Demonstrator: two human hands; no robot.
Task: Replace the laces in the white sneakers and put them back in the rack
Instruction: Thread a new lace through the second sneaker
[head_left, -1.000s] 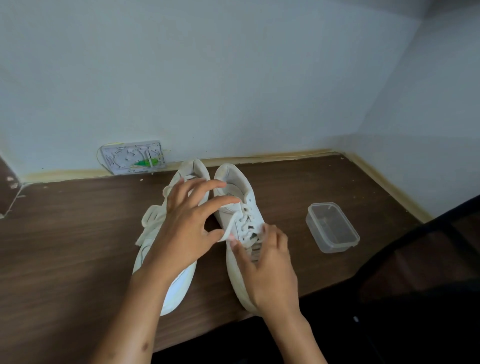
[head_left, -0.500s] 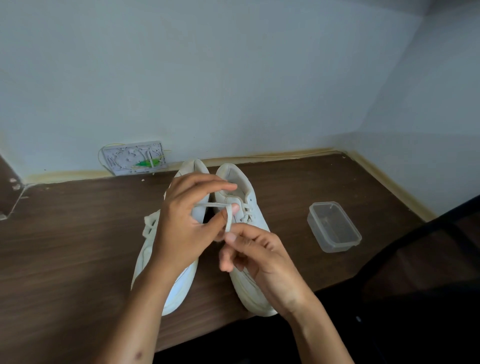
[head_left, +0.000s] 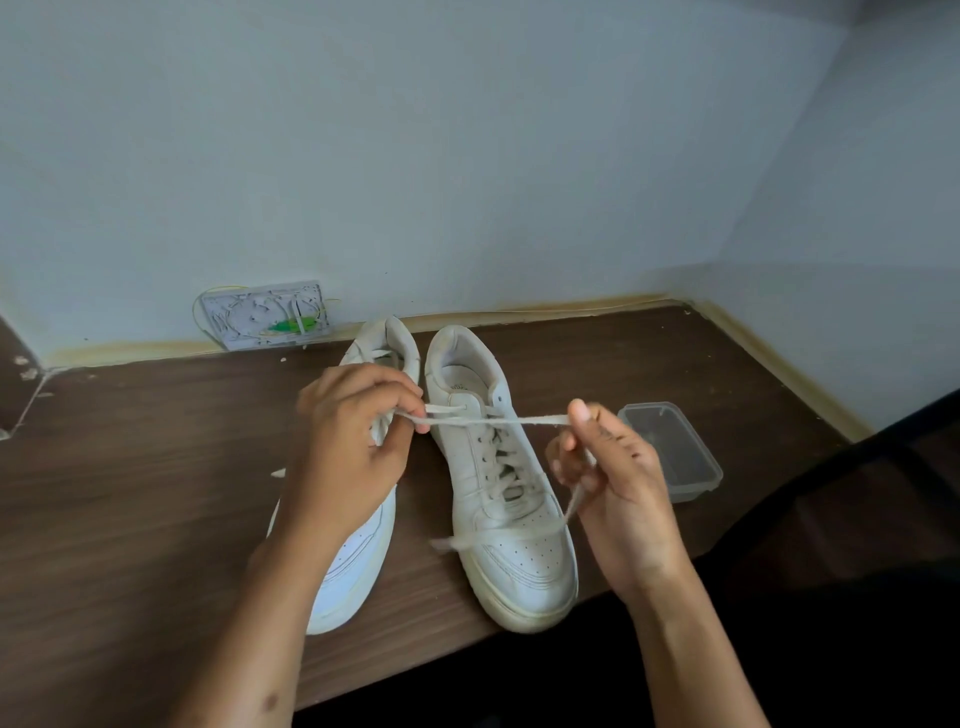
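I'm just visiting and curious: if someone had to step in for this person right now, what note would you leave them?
Left hand: pinches one lace end beside the right sneaker.
Right hand: pinches the other end, pulled out sideways.
Both sneakers stand side by side on the table, the left sneaker partly hidden under the left hand. A clear tub sits to the right.
Done: knot undone.
Left: unthread this lace, relace both sneakers, return them to the rack, which is not in view.

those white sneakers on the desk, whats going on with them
A person is working the lace of the right-hand white sneaker. The left hand and right hand each pinch an end, stretching it across the top eyelets. The other sneaker lies beside it on the wooden desk, near a clear plastic container.
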